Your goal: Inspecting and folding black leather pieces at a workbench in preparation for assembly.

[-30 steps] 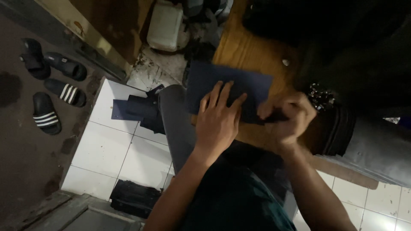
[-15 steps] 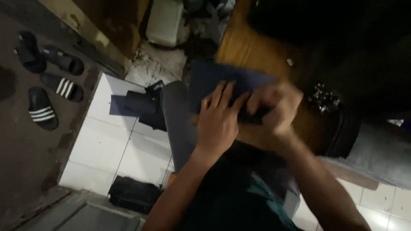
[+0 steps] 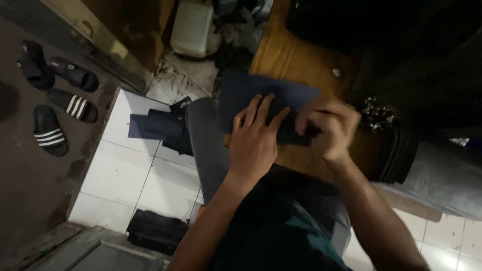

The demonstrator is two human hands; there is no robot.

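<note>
A dark blue piece of fabric (image 3: 261, 90) lies flat on a wooden board (image 3: 291, 55) over my lap. My left hand (image 3: 256, 138) presses on it with fingers spread flat. My right hand (image 3: 331, 130) is blurred; its fingers pinch the fabric's right edge near a folded part. What else it may hold is hidden.
More dark blue fabric pieces (image 3: 160, 128) lie on the white tiled floor (image 3: 125, 175) by my grey trouser leg (image 3: 206, 145). Sandals (image 3: 50, 130) sit on the dark floor at left. A white container (image 3: 193, 27) stands at the top. A black bag (image 3: 155, 231) lies below.
My right hand has shifted left along the fabric's edge toward my left hand. My left hand has stayed pressed on the cloth. The view moved slightly.
</note>
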